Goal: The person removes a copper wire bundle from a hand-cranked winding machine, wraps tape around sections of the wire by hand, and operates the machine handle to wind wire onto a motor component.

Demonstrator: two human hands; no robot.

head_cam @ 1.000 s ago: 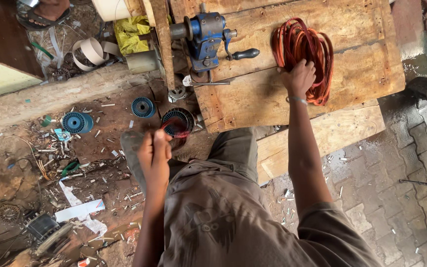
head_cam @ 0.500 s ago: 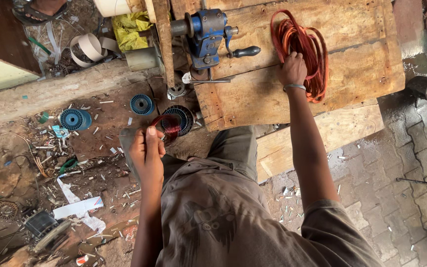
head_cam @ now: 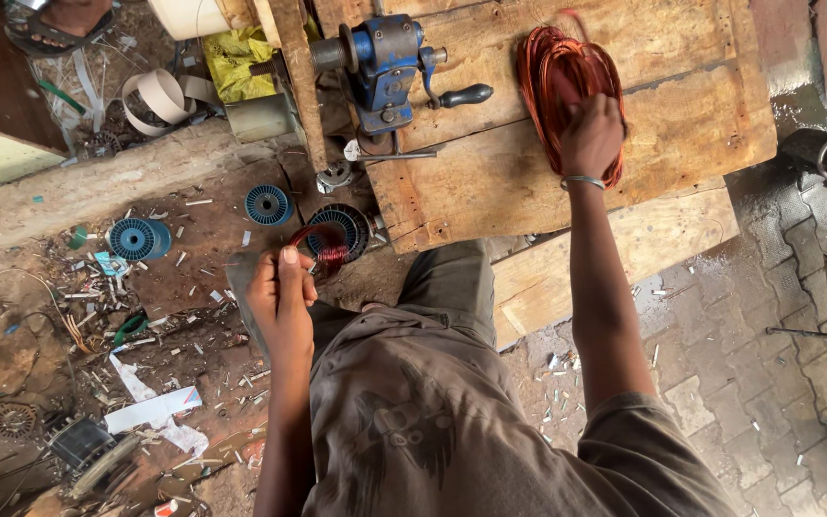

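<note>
Overhead: right hand [head_cam: 591,139] on orange wire coil [head_cam: 567,77].

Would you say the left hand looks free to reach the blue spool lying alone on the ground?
Probably not at once: the left hand already pinches a small red wire coil. The blue spool itself lies uncovered just beyond it.

Plank tabletop [head_cam: 490,182], upper centre: blue hand-crank winder [head_cam: 385,62], copper wire coil [head_cam: 562,81]. Dirt floor [head_cam: 40,211], left: blue spools [head_cam: 141,239], scraps.
</note>
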